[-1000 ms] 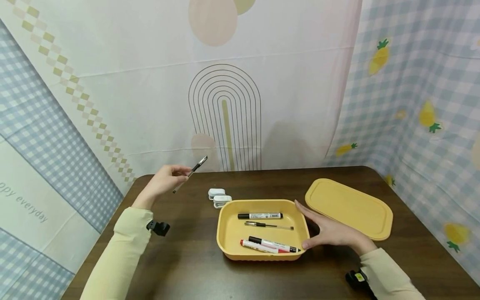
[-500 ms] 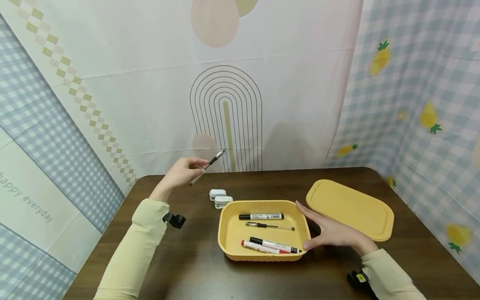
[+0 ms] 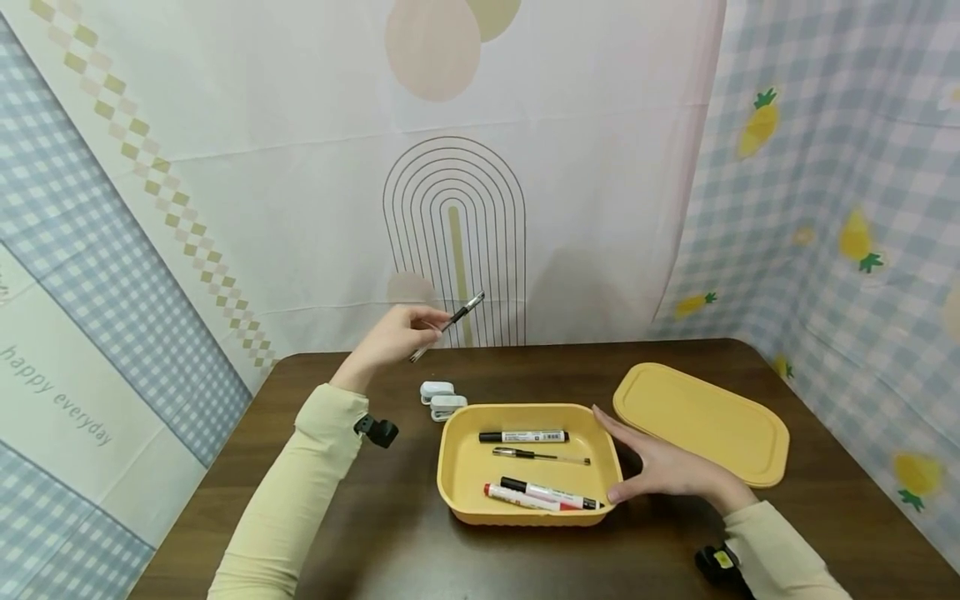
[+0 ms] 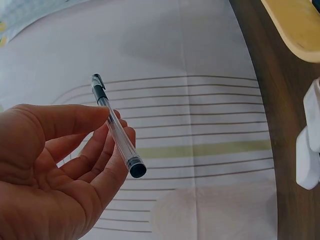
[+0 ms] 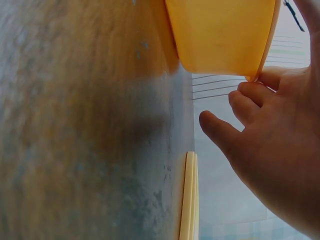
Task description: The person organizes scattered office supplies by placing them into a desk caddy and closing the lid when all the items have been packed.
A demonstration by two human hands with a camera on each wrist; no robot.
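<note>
My left hand (image 3: 397,335) pinches a clear-barrelled gel pen (image 4: 122,137) between thumb and fingers, raised above the back of the table. In the head view the pen's black grip and clip end point up to the right. My right hand (image 3: 667,463) holds the right end of an open yellow box (image 3: 525,518), thumb at the near corner and index finger at the far one. Inside the box lie a black-capped marker (image 3: 525,437), another gel pen (image 3: 540,455), a second black-capped marker (image 3: 555,493) and a red-ended marker (image 3: 517,497).
A yellow lid (image 3: 705,425) lies flat on the brown table (image 3: 405,533), right of the box. Two small white clip-like things (image 3: 447,407) sit by the box's back left corner. A patterned cloth (image 3: 600,167) hangs behind the table.
My left hand has moved right and slightly up, carrying the gel pen along from the table's left side. My right hand and the box have stayed in place.
</note>
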